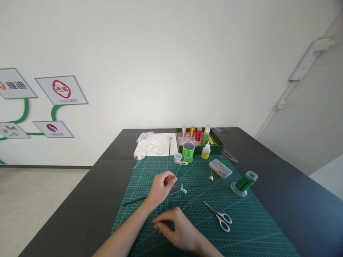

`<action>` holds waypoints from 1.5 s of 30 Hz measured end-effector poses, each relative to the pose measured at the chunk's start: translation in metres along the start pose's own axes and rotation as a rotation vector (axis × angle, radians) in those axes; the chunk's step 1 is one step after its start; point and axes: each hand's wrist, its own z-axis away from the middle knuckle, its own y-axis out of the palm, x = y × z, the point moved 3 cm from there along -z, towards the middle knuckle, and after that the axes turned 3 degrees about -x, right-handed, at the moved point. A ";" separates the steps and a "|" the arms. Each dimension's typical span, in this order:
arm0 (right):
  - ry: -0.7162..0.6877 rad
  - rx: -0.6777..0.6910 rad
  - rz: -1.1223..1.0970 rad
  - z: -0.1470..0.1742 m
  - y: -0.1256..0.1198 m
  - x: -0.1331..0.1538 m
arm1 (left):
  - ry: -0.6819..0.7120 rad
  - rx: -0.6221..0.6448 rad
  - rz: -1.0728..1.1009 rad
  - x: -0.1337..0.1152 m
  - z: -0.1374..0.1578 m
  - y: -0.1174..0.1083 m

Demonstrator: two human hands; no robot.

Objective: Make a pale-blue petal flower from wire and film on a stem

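Note:
My left hand (160, 188) pinches a thin green stem (178, 170) between thumb and fingers. At the stem's top is a small wire flower (182, 163) with pale pinkish-white petals. Closer to me, my right hand (178, 228) hovers over the green cutting mat (193, 242), its fingers curled and drawn together. Whatever may be between those fingertips is too small to make out. Just beyond the right hand lies a pale blue-white flower piece (183, 189) on a thin stem. Scissors (220, 216) with white handles rest on the mat to the right.
A green thread spool (245, 182), a clear case (220, 168), a small white flower (211, 177) and a glue bottle (206, 150) stand or lie to the right. Behind are a green can (188, 152) and a box (218, 148) of spools. A black stick (134, 201) lies left.

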 end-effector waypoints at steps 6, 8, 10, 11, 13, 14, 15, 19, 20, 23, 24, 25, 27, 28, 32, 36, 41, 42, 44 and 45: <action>0.075 -0.410 0.053 -0.011 -0.064 -0.001 | -0.031 0.011 0.227 0.007 -0.003 -0.001; 0.057 -0.493 0.055 -0.012 -0.076 -0.002 | -0.003 0.009 0.257 0.008 -0.004 -0.002; 0.028 -0.554 0.070 -0.013 -0.084 0.000 | 0.031 0.007 0.278 0.009 -0.004 -0.002; 0.007 -0.575 0.085 -0.013 -0.087 0.002 | 0.042 0.005 0.295 0.010 -0.005 -0.002; -0.036 -0.603 0.121 -0.015 -0.092 0.007 | 0.053 -0.016 0.336 0.012 -0.006 -0.003; -0.057 -0.613 0.141 -0.016 -0.094 0.010 | 0.054 -0.031 0.353 0.013 -0.006 -0.003; -0.074 -0.620 0.160 -0.018 -0.096 0.014 | 0.054 -0.046 0.364 0.013 -0.007 -0.004; -0.162 -0.621 0.246 -0.031 -0.103 0.027 | 0.057 -0.057 0.366 0.015 -0.007 -0.005; -0.192 -0.610 0.262 -0.034 -0.104 0.030 | 0.069 -0.055 0.361 0.016 -0.007 -0.004; -0.264 -0.580 0.278 -0.042 -0.105 0.034 | 0.113 -0.027 0.361 0.015 -0.005 -0.002; -0.278 -0.577 0.275 -0.044 -0.105 0.034 | 0.124 -0.015 0.362 0.015 -0.005 -0.001; -0.286 -0.576 0.269 -0.045 -0.105 0.033 | 0.134 -0.005 0.354 0.015 -0.004 -0.001; -0.292 -0.584 0.253 -0.045 -0.105 0.029 | 0.159 0.008 0.302 0.014 -0.004 -0.002; -0.293 -0.590 0.244 -0.045 -0.105 0.026 | 0.176 0.016 0.258 0.014 -0.004 -0.004; -0.291 -0.606 0.220 -0.041 -0.105 0.015 | 0.214 0.081 0.063 0.022 -0.020 -0.012; -0.284 -0.633 0.222 -0.037 -0.107 0.007 | 0.111 0.022 -0.194 0.044 -0.063 -0.027; -0.326 -0.640 0.249 -0.035 -0.106 0.006 | -0.020 -0.055 -0.487 0.064 -0.133 -0.038; -0.337 -0.642 0.262 -0.035 -0.106 0.007 | -0.037 -0.056 -0.513 0.066 -0.145 -0.037; -0.360 -0.646 0.294 -0.035 -0.105 0.009 | -0.069 -0.049 -0.558 0.070 -0.165 -0.035; -0.371 -0.650 0.310 -0.034 -0.105 0.011 | -0.085 -0.043 -0.581 0.072 -0.174 -0.033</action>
